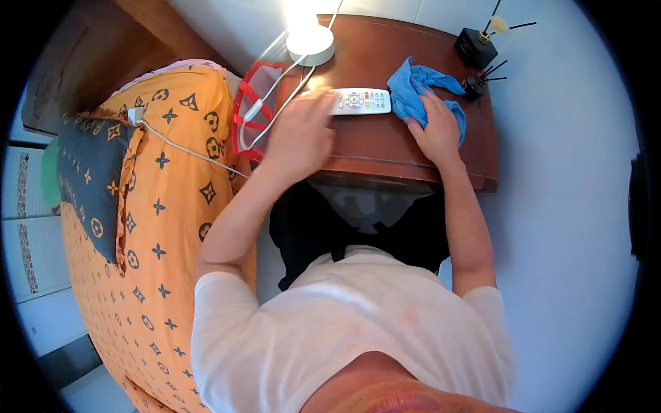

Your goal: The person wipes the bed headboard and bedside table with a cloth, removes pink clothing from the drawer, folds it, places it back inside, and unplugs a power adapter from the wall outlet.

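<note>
A white remote control [354, 102] lies across the wooden bedside table, its buttons facing up. Over its left end is my left hand [301, 138], smeared by motion, so whether the fingers touch or grip the remote cannot be told. A crumpled blue cloth [410, 89] lies at the remote's right end. My right hand [438, 131] is on this cloth, with thumb and fingers bent around part of it.
On the wooden table [385, 148] stand a lit white lamp [310, 45] and two black reed diffusers [475, 48]. A red-edged clear bag [242, 120] and white cables are at the left. Beyond is a bed with orange bedding [179, 158] and a dark pillow [93, 179].
</note>
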Demonstrator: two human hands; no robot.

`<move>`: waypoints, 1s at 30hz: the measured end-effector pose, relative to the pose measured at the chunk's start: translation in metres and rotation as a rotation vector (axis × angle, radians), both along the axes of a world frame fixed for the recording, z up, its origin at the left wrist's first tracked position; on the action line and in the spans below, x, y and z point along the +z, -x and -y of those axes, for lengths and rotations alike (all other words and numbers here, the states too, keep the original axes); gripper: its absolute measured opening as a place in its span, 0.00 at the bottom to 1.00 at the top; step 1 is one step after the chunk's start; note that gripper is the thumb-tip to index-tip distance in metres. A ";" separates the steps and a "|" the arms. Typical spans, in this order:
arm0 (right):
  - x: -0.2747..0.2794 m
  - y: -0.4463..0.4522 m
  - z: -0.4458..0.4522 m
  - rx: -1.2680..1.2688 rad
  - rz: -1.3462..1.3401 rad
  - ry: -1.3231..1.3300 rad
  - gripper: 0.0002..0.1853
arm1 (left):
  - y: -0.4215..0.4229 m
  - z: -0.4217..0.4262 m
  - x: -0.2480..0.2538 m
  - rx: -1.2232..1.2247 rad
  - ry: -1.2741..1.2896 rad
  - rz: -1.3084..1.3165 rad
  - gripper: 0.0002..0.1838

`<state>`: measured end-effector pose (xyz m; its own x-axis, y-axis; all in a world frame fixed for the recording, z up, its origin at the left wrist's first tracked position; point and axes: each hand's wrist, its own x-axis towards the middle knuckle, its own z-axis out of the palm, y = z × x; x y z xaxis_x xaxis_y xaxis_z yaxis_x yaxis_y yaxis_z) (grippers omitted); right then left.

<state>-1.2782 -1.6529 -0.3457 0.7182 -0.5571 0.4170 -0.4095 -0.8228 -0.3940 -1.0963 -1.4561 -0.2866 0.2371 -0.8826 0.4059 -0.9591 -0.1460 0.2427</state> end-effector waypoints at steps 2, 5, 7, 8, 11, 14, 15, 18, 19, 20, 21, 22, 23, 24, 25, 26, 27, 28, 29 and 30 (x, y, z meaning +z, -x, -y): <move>0.004 0.000 -0.001 0.023 -0.001 0.037 0.25 | 0.009 0.018 -0.021 -0.124 0.036 0.021 0.29; 0.005 0.000 0.003 0.027 -0.027 -0.134 0.25 | -0.005 0.043 -0.036 0.004 0.010 0.263 0.32; 0.003 -0.007 0.011 0.025 -0.059 -0.078 0.27 | -0.009 0.038 -0.034 -0.037 -0.207 0.143 0.31; 0.003 -0.013 0.014 0.035 -0.096 -0.035 0.29 | -0.007 0.031 -0.035 -0.059 -0.177 0.121 0.32; 0.014 -0.048 0.022 -0.069 -0.242 -0.050 0.33 | 0.003 -0.008 -0.030 -0.118 -0.114 0.051 0.32; 0.017 -0.095 0.037 -0.076 -0.208 -0.118 0.34 | 0.008 -0.057 -0.023 0.056 -0.104 -0.075 0.32; 0.019 -0.104 0.035 -0.074 -0.208 -0.123 0.34 | 0.004 -0.071 -0.022 0.059 -0.108 -0.074 0.32; 0.018 -0.118 0.010 0.116 -0.159 -0.129 0.27 | -0.013 -0.110 -0.026 0.328 0.096 -0.305 0.30; 0.014 -0.116 -0.007 0.184 -0.145 -0.094 0.24 | -0.019 -0.118 -0.028 0.372 0.177 -0.454 0.29; 0.017 -0.109 -0.029 0.237 -0.152 -0.048 0.23 | -0.023 -0.121 -0.029 0.377 0.274 -0.620 0.27; 0.024 -0.101 -0.051 0.286 -0.158 -0.003 0.22 | -0.024 -0.123 -0.028 0.410 0.322 -0.711 0.26; 0.035 -0.094 -0.073 0.329 -0.162 -0.071 0.22 | -0.026 -0.123 -0.027 0.421 0.314 -0.763 0.25; 0.041 -0.090 -0.088 0.366 -0.168 -0.142 0.22 | -0.029 -0.121 -0.027 0.429 0.302 -0.818 0.25; 0.025 -0.090 -0.095 0.417 -0.151 -0.049 0.21 | -0.028 -0.116 -0.027 0.425 0.286 -0.828 0.25; 0.020 -0.083 -0.097 0.404 -0.161 -0.060 0.21 | -0.027 -0.108 -0.026 0.381 0.295 -0.864 0.25; 0.017 -0.075 -0.100 0.451 -0.119 -0.059 0.21 | -0.024 -0.103 -0.028 0.334 0.306 -0.899 0.26; 0.016 -0.068 -0.102 0.496 -0.073 -0.055 0.21 | -0.021 -0.099 -0.030 0.319 0.296 -0.908 0.26; 0.015 -0.055 -0.097 0.517 -0.084 -0.075 0.22 | -0.019 -0.094 -0.030 0.312 0.272 -0.818 0.27; 0.016 -0.038 -0.091 0.496 -0.084 -0.066 0.22 | -0.018 -0.087 -0.030 0.300 0.255 -0.725 0.28; 0.018 -0.018 -0.087 0.460 -0.092 -0.054 0.22 | -0.014 -0.083 -0.026 0.316 0.215 -0.648 0.30</move>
